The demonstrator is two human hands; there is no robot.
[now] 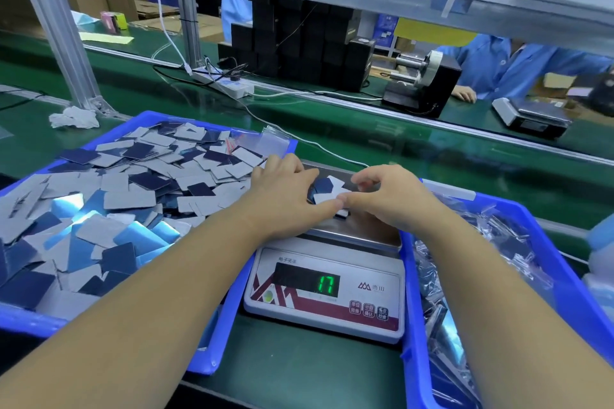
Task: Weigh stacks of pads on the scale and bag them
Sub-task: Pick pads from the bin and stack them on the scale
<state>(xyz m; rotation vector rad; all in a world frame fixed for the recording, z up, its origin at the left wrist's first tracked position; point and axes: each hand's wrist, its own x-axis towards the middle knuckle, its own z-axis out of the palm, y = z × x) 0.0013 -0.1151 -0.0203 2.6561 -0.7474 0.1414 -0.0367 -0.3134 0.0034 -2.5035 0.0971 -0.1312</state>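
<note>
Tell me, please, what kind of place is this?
Probably a factory packing line. A green conveyor belt runs past the bench, blue trays hold loose pads and bagged ones, a scale reads 17, and a worker in a blue coat sits opposite.

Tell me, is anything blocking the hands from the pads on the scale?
No. Both the left hand and the right hand are already on the small pile of pads sitting on the scale, with nothing visible in between.
</note>
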